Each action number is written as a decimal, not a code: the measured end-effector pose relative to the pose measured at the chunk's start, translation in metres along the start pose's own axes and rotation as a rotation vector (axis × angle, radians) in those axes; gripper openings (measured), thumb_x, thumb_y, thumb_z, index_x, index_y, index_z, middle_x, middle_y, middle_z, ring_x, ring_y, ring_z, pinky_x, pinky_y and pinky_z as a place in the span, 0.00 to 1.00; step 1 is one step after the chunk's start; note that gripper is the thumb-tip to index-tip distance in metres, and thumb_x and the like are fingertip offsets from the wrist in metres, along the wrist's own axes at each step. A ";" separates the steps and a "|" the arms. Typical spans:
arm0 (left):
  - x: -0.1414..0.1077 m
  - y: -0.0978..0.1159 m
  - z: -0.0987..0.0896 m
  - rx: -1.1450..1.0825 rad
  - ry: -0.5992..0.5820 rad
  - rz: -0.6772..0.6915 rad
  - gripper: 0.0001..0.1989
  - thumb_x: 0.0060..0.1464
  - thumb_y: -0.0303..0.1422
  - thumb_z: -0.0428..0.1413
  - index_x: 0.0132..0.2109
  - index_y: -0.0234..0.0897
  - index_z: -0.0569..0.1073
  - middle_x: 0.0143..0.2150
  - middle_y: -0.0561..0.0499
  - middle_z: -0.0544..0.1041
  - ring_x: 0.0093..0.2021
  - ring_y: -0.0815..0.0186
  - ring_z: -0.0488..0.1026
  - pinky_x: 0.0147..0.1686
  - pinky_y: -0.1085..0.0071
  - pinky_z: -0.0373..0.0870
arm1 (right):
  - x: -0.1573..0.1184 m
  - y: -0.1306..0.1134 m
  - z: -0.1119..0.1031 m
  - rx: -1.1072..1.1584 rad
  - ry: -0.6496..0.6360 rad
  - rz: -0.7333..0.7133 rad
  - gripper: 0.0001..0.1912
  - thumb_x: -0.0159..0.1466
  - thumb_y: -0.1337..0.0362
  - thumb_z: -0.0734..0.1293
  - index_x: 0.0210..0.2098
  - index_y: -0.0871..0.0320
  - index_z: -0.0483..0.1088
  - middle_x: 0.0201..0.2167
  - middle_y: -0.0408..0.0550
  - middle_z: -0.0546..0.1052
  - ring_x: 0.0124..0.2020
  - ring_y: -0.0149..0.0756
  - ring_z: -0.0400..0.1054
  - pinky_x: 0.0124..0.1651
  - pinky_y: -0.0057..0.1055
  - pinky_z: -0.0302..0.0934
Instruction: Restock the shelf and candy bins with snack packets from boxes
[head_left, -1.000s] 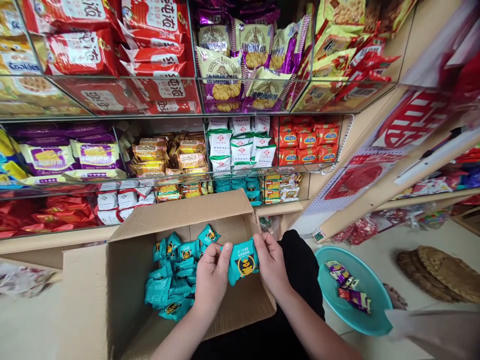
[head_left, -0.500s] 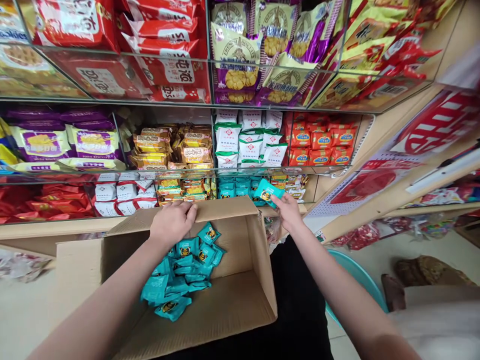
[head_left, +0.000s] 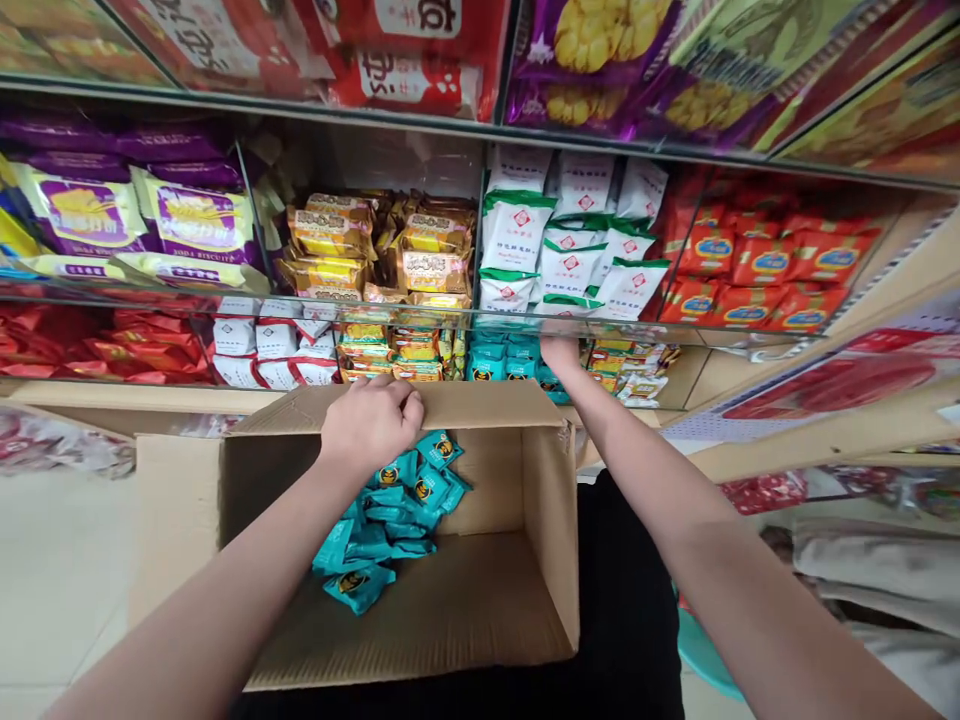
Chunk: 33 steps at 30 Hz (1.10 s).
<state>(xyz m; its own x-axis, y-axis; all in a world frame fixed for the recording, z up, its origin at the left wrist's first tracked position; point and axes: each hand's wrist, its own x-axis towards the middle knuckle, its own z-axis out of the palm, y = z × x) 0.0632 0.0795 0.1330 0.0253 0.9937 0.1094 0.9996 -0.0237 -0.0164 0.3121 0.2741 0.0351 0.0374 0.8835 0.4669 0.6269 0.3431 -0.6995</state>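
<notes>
My left hand (head_left: pixel 371 422) grips the top edge of an open cardboard box (head_left: pixel 550 535), fingers curled over its rim. Teal snack packets (head_left: pixel 386 520) with black-and-gold emblems lie in a loose heap inside it, toward the left. My right hand (head_left: pixel 559 350) reaches into a lower shelf compartment, among upright teal packets (head_left: pixel 489 362). Its fingers are hidden behind the shelf edge and glass, so whatever they hold does not show.
White-and-green packets (head_left: pixel 517 235) fill the shelf above, beside red packets (head_left: pixel 766 262) and brown-gold ones (head_left: pixel 330 235). A glass strip (head_left: pixel 375 312) runs along that shelf's front. Someone's light-coloured clothing (head_left: pixel 862 560) and a teal basin (head_left: pixel 705 655) are at the right.
My right hand has moved forward into the lower compartment with the teal packet it held, which is now out of sight. My left hand stays on the box rim. The view has come closer to the shelves.
</notes>
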 end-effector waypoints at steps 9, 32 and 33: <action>0.000 0.002 -0.002 0.019 0.001 0.013 0.22 0.55 0.39 0.35 0.37 0.39 0.72 0.38 0.47 0.73 0.41 0.56 0.67 0.30 0.65 0.63 | -0.003 -0.009 -0.002 -0.447 -0.051 -0.053 0.14 0.57 0.59 0.57 0.34 0.62 0.67 0.35 0.58 0.73 0.44 0.49 0.63 0.48 0.41 0.54; 0.000 0.002 0.000 0.021 0.030 0.024 0.21 0.55 0.39 0.36 0.35 0.39 0.72 0.36 0.48 0.73 0.40 0.56 0.67 0.30 0.65 0.63 | 0.021 0.010 0.001 -0.618 -0.246 -0.035 0.20 0.63 0.59 0.50 0.41 0.65 0.65 0.39 0.59 0.72 0.44 0.44 0.62 0.49 0.40 0.52; 0.000 0.002 0.000 0.021 0.030 0.026 0.21 0.55 0.39 0.36 0.35 0.39 0.72 0.36 0.48 0.73 0.40 0.56 0.67 0.30 0.65 0.63 | 0.020 0.012 -0.002 -0.624 -0.248 -0.050 0.20 0.63 0.59 0.50 0.41 0.65 0.65 0.39 0.60 0.72 0.43 0.44 0.63 0.49 0.40 0.52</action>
<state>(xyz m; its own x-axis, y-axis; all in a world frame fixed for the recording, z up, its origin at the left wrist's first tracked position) 0.0648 0.0796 0.1332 0.0525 0.9890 0.1386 0.9981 -0.0474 -0.0403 0.3214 0.2955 0.0372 -0.1365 0.9439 0.3008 0.9583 0.2027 -0.2013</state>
